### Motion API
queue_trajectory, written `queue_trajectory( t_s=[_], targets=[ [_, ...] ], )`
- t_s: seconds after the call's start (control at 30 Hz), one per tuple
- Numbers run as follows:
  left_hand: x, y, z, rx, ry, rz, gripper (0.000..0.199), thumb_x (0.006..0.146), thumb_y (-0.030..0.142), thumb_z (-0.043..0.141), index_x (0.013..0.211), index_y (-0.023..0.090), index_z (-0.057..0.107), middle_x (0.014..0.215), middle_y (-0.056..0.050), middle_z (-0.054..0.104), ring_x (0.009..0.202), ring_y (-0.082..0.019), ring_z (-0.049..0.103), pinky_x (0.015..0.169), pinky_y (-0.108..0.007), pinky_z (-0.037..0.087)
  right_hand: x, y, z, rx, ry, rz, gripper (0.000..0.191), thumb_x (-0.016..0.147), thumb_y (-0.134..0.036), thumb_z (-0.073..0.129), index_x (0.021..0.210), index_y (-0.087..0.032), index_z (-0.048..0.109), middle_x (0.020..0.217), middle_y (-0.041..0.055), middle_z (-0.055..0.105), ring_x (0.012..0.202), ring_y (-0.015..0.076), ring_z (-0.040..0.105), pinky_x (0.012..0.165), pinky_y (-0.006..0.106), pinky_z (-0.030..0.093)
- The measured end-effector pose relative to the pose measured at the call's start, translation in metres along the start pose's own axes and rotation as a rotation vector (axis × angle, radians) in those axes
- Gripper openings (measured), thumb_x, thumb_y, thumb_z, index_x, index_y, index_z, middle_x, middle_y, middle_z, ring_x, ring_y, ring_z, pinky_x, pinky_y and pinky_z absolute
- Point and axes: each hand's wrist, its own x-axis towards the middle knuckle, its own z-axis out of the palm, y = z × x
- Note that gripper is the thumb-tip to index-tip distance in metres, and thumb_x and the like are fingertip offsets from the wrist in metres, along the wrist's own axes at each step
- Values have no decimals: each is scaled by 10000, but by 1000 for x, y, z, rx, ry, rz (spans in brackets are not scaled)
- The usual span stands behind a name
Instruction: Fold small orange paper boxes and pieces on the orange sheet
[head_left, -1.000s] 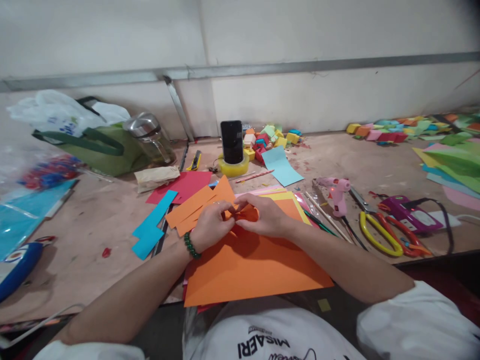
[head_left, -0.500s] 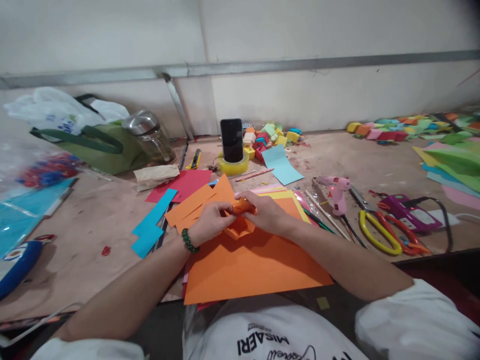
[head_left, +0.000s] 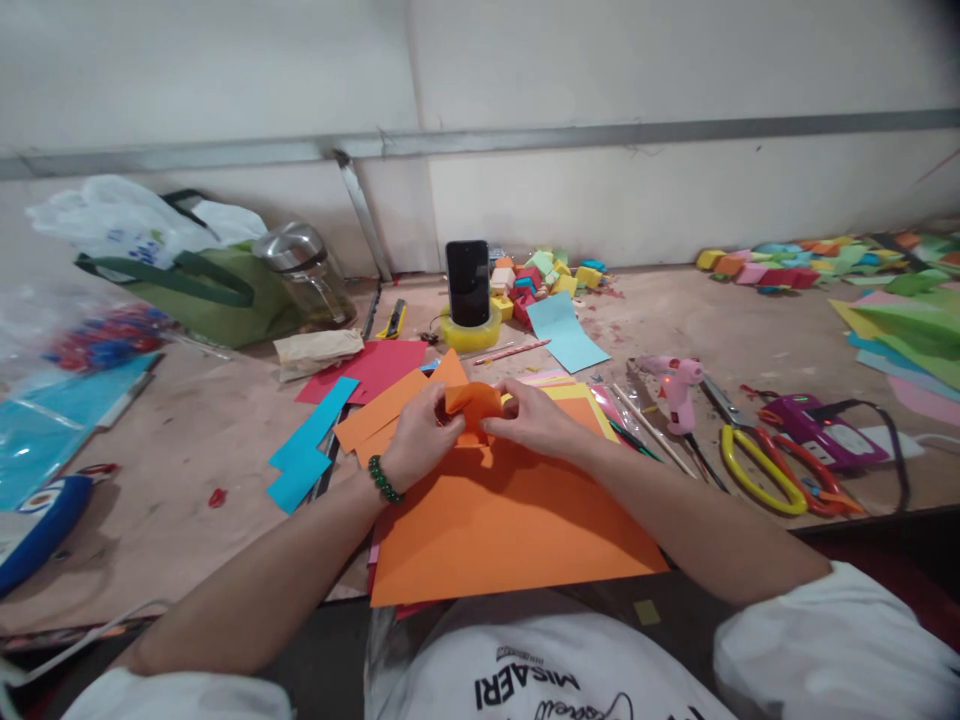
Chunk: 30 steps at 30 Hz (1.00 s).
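Observation:
A small folded orange paper piece (head_left: 474, 408) is held between both hands above a large orange sheet (head_left: 517, 530). My left hand (head_left: 426, 430), with a green bead bracelet at the wrist, pinches the piece's left side. On its right side, the fingers of my right hand (head_left: 534, 420) are closed on the edge. Orange strips (head_left: 375, 412) lie just beyond my left hand, and blue strips (head_left: 300, 480) are to their left. Yellow paper (head_left: 589, 405) shows from under the orange sheet. The fingertips partly hide the folds.
A phone (head_left: 467, 283) stands in a yellow tape roll (head_left: 471, 330), near small coloured paper cubes (head_left: 536, 277). A pink glue gun (head_left: 677, 390), scissors (head_left: 761, 475) and a purple power strip (head_left: 825, 430) lie right. A glass jar (head_left: 311, 280) and green bag (head_left: 217, 300) stand left.
The orange piece has been turned between my hands; a broad flat face now stands up where its open hollow showed. Both hands have shifted slightly apart. The view has moved a little.

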Motion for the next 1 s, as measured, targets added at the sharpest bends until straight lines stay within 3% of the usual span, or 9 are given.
queue_trajectory(
  t_s=[0.1, 0.27, 0.47, 0.63, 0.83, 1.0],
  targets=[
    [-2, 2, 1, 69, -19, 4, 78, 679, 149, 518, 667, 193, 454, 646, 33, 503, 600, -117, 466, 571, -245, 368, 3, 6, 5, 65, -9, 2, 220, 636, -129, 594, 828, -192, 507, 657, -16, 655, 550, 134, 604, 449, 191, 387],
    [-3, 7, 4, 68, -31, 19, 158, 655, 146, 503, 623, 210, 362, 611, 47, 436, 581, -114, 420, 564, -246, 328, 6, 9, 7, -71, 31, -42, 237, 583, -198, 655, 782, -183, 527, 659, -24, 615, 582, 136, 565, 468, 204, 370],
    [-4, 9, 5, 46, -55, -20, 129, 681, 193, 519, 658, 209, 393, 624, 44, 456, 585, -119, 424, 564, -244, 333, 12, 13, 3, -167, 116, -100, 148, 597, -228, 639, 664, -173, 519, 603, -39, 564, 567, 114, 518, 476, 198, 327],
    [-3, 7, 3, 72, -56, -32, 157, 672, 169, 526, 640, 210, 378, 619, 48, 449, 588, -116, 427, 571, -243, 335, 11, 10, -2, -152, 126, -43, 191, 609, -277, 669, 568, -171, 515, 517, -54, 520, 486, 88, 472, 424, 187, 284],
    [-2, 6, 3, 73, -44, -18, 191, 658, 147, 530, 622, 211, 353, 593, 59, 425, 573, -109, 417, 555, -232, 328, 9, 7, -2, -128, 36, 42, 119, 652, -214, 623, 557, -160, 577, 486, -36, 545, 430, 90, 471, 393, 195, 298],
    [-3, 7, 4, 76, -41, -16, 181, 657, 156, 526, 624, 211, 357, 598, 55, 443, 576, -109, 423, 557, -232, 329, 11, 9, -4, -221, 105, 24, 223, 637, -246, 667, 494, -170, 514, 446, -45, 504, 424, 87, 448, 395, 199, 265]
  ],
)
